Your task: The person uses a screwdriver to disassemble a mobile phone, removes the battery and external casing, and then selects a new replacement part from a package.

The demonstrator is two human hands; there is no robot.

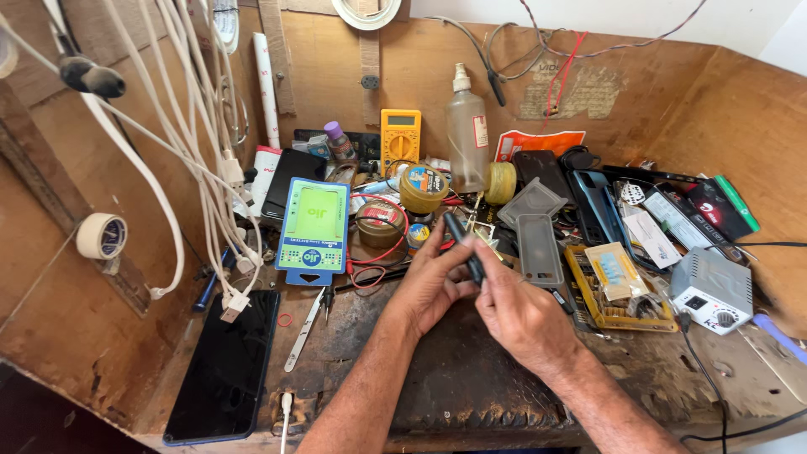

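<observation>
My left hand and my right hand meet over the middle of a worn wooden bench. Both grip a slim dark pen-like tool that points up and away from me. The left fingers wrap its lower part and the right fingertips pinch it from the right side. A dark mat lies under my forearms. Just beyond the hands sit a round tin and a red wire.
A black phone lies face up at left, under hanging white cables. A blue-green packaged box, tweezers, yellow multimeter, plastic bottle, clear phone case, yellow parts tray and small white power unit crowd the bench.
</observation>
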